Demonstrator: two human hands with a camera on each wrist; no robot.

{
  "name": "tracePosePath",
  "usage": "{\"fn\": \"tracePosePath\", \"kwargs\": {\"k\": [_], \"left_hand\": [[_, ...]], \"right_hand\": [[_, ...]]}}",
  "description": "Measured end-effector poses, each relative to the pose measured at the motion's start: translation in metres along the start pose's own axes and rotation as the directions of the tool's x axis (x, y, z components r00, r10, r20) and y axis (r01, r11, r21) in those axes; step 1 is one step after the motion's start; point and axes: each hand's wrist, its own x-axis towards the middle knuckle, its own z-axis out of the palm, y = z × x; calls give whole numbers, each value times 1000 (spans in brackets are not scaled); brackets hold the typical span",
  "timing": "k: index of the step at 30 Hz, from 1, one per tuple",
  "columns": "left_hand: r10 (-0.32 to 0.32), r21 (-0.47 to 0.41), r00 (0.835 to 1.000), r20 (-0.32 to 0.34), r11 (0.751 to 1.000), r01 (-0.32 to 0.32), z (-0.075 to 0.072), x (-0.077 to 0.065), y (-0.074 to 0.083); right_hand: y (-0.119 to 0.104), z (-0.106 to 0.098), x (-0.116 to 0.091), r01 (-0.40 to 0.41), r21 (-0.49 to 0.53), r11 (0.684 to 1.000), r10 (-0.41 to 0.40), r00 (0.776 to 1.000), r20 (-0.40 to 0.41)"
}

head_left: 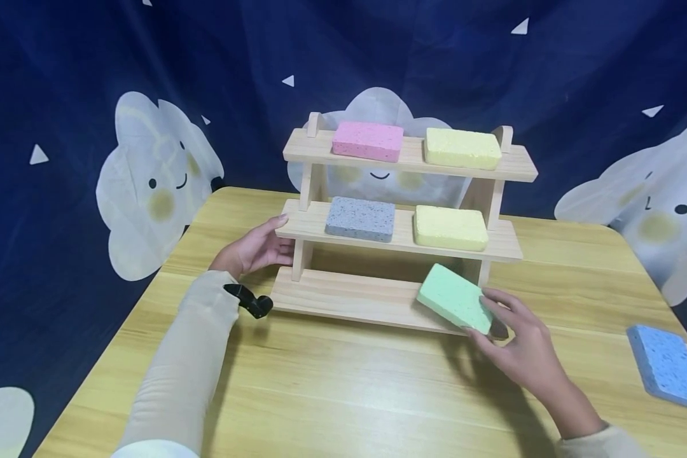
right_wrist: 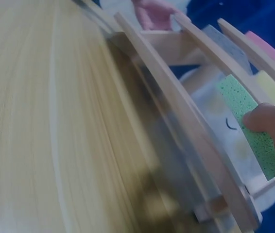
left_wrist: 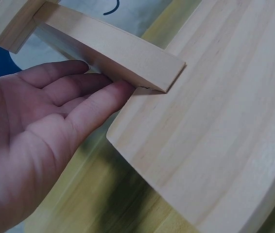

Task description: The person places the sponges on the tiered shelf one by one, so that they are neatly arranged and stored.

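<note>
My right hand grips a green sponge by its right end, thumb on the near edge. The sponge is tilted, just above the right part of the bottom shelf of a three-tier wooden rack. In the right wrist view the thumb presses the green sponge's pored side. At the rack's left end, my left hand touches the middle shelf and its upright, palm turned up and fingers extended in the left wrist view. A grey sponge and a yellow sponge lie on the middle shelf.
On the top shelf lie a pink sponge and another yellow sponge. A blue sponge rests on the wooden table at the far right. Behind the rack hangs a dark blue curtain with cloud faces.
</note>
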Motion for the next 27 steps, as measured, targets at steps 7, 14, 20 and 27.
{"fn": "tracePosePath", "kwargs": {"k": [7, 14, 20, 27], "left_hand": [[-4, 1, 1000, -7, 1000, 4, 1, -1, 1], [-4, 1, 1000, 1, 1000, 4, 2, -1, 1], [0, 4, 1000, -3, 1000, 0, 0, 0, 1], [-4, 4, 1000, 2, 1000, 4, 0, 1, 1]], "right_hand": [[-12, 21, 11, 68, 52, 996, -72, 994, 80], [-26, 40, 22, 103, 77, 992, -114, 983, 144], [-36, 54, 34, 112, 132, 985, -137, 971, 194], [-44, 70, 43, 135, 171, 976, -174, 956, 237]]}}
